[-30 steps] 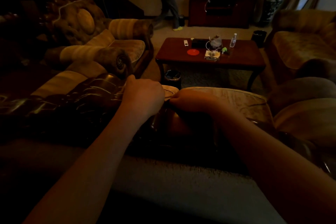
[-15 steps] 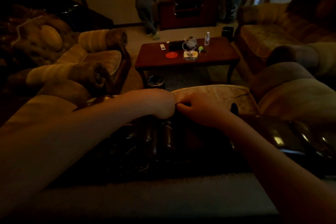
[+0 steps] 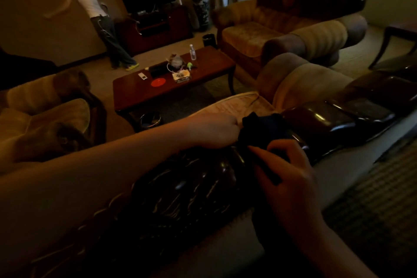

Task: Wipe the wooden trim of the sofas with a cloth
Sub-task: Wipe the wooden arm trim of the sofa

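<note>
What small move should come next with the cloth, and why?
Probably press the dark cloth flat and draw it right along the glossy wooden trim. Both hands hold the cloth bunched up on the carved crest: the left hand grips one edge, the right hand pinches the other, and the shiny rail to the right lies uncovered.

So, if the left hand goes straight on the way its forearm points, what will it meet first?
Most likely the dark cloth, bunched just past the knuckles of the left hand on the wooden trim. The right hand grips it too. Depth is unclear.
</note>
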